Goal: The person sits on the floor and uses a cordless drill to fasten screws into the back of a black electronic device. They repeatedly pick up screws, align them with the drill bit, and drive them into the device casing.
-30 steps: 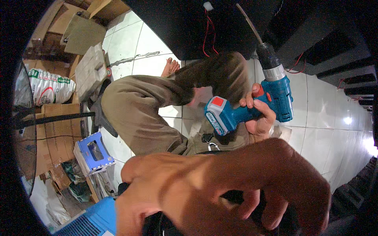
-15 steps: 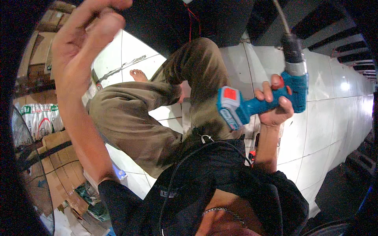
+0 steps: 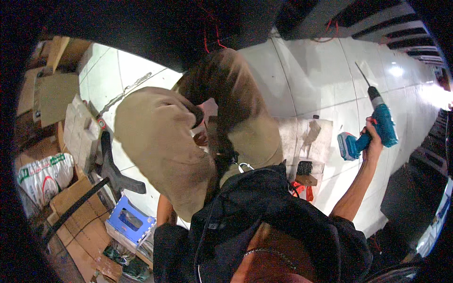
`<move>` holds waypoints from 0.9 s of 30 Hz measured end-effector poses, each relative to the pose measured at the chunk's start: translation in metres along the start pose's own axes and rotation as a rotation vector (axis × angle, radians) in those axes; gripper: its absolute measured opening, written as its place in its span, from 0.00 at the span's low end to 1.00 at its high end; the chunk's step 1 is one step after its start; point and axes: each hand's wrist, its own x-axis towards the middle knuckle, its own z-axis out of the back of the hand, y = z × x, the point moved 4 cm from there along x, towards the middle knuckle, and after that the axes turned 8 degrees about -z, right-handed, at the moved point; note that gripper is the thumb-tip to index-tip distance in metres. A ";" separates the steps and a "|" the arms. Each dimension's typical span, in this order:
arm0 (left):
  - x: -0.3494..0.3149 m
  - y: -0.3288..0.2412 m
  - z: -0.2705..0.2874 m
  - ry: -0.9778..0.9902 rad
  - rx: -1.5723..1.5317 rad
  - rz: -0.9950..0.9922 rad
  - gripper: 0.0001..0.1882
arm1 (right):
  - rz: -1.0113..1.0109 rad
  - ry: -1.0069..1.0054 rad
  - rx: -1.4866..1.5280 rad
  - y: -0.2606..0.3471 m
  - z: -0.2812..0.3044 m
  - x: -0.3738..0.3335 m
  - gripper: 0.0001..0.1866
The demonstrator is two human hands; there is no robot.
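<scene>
My right hand (image 3: 372,143) is wrapped round the handle of a teal cordless drill (image 3: 386,126), out to the right above the tiled floor. A long thin bit (image 3: 362,74) sits in its black chuck and points up and to the left. The drill's battery (image 3: 348,145) hangs at the handle's lower left end. Of my left arm only a part of the forearm (image 3: 166,211) shows, beside my bent left leg (image 3: 163,151); the leg hides the hand.
White tiles (image 3: 325,89) surround my crossed legs. A stained pale sheet (image 3: 302,134) lies right of them, with a dark block (image 3: 306,168) and an orange-red item (image 3: 302,189). To the left are a blue-topped step stool (image 3: 127,220), cardboard (image 3: 78,212) and a white sack (image 3: 47,178).
My right hand has carried the drill right and down, farther from my body. My left hand, raised at the upper left before, has dropped behind my leg. The view has shifted.
</scene>
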 end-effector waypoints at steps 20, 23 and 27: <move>0.068 -0.061 -0.008 -0.175 -0.057 -0.082 0.16 | 0.155 0.285 -1.134 -0.152 -0.016 -0.032 0.43; 0.055 -0.057 -0.034 -0.088 -0.040 -0.099 0.16 | 0.121 0.278 -1.195 -0.148 -0.013 -0.037 0.44; 0.032 -0.039 -0.050 -0.039 -0.050 -0.061 0.16 | 0.211 0.445 -1.150 -0.127 -0.074 -0.023 0.41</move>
